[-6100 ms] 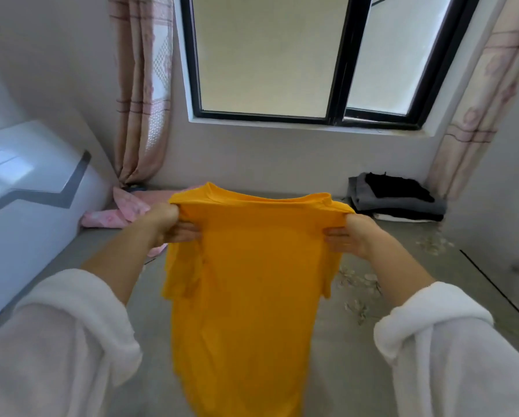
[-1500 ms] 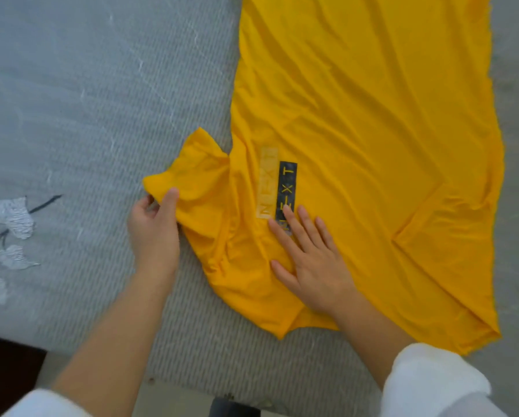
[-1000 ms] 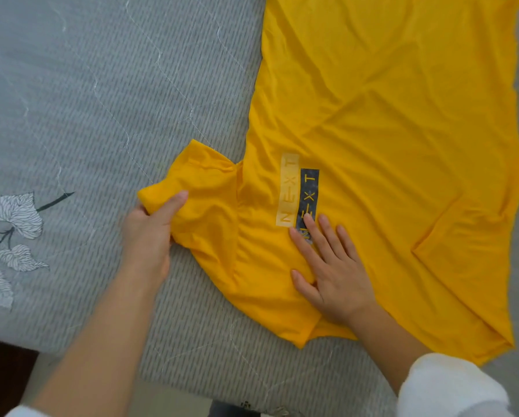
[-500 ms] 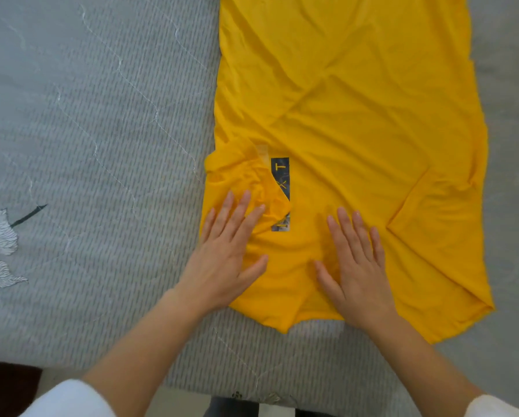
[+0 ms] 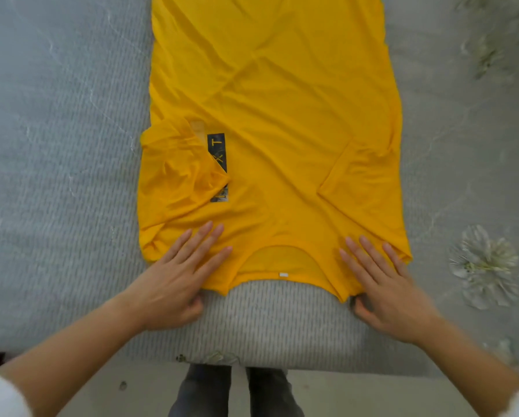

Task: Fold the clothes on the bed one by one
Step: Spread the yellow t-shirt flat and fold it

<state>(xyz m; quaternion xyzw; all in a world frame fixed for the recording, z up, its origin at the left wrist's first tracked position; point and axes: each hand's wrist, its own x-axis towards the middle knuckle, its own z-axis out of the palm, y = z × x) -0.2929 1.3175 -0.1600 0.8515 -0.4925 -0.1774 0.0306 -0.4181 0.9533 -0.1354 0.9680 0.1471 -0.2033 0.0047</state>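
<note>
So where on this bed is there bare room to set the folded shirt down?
Widest bare patch: the grey cover left of the yellow shirt. A narrower strip lies right of it. The middle is crowded: shirt, left hand, right hand.

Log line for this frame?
yellow T-shirt flat on bed | sleeves folded in | left hand flat on shoulder | right hand flat on shoulder

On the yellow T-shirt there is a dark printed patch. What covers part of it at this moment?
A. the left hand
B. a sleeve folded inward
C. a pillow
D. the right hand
B: the sleeve folded inward lies over part of the dark printed patch on the yellow T-shirt, while the left hand and right hand rest flat near the collar.
</note>
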